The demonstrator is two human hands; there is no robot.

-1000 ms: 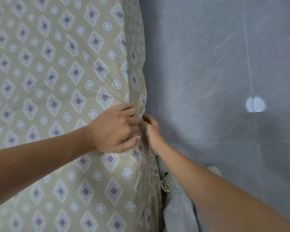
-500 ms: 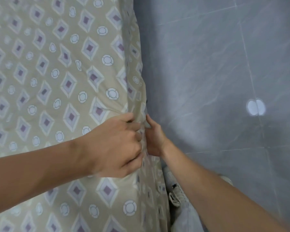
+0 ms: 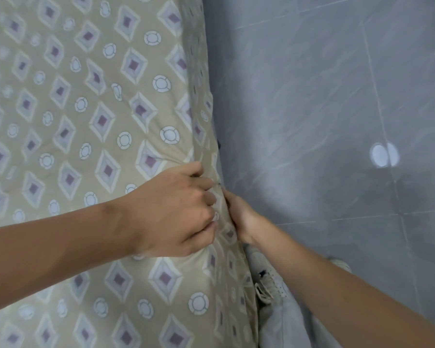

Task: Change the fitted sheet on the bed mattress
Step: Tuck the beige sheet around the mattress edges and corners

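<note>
Item one: a fitted sheet (image 3: 91, 116), beige, printed with purple-centred diamonds and pale rings; we found it spread over the mattress and filling the left part of the view, its edge running down the bed's side next to the floor (image 3: 324, 96).

Item two: our left hand (image 3: 176, 212), lying on top of the sheet at the bed's edge, fingers curled tight around a bunch of fabric, with creases fanning out from the grip.

Item three: our right hand (image 3: 241, 217), pressed against the side of the mattress just below the left, the two nearly touching. Its fingers were tucked into the cloth and hidden, so we could not tell how far they were closed.

Item four: grey tiled floor, bearing one bright reflected spot (image 3: 384, 155).

Item five: a pale laced shoe (image 3: 271, 285) close against the bed, under the right forearm.
</note>
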